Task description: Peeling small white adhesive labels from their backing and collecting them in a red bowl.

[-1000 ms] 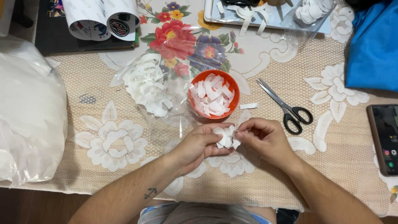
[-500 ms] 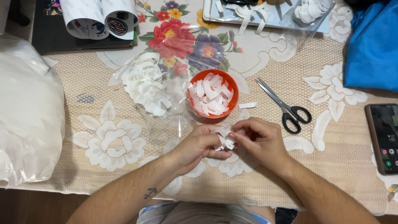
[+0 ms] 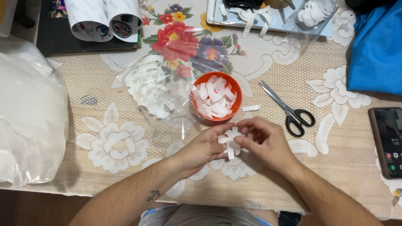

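Head view: two hands work a small bundle of white paper strips over a lace tablecloth.

The left hand and right hand meet, fingers pinched on the paper strips, just in front of the orange bowl of strips. Scissors lie to the right, a phone at the edge, a clear bag of strips to the left.

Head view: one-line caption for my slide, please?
Both hands, left and right, pinch crossed white paper strips beside an orange bowl.
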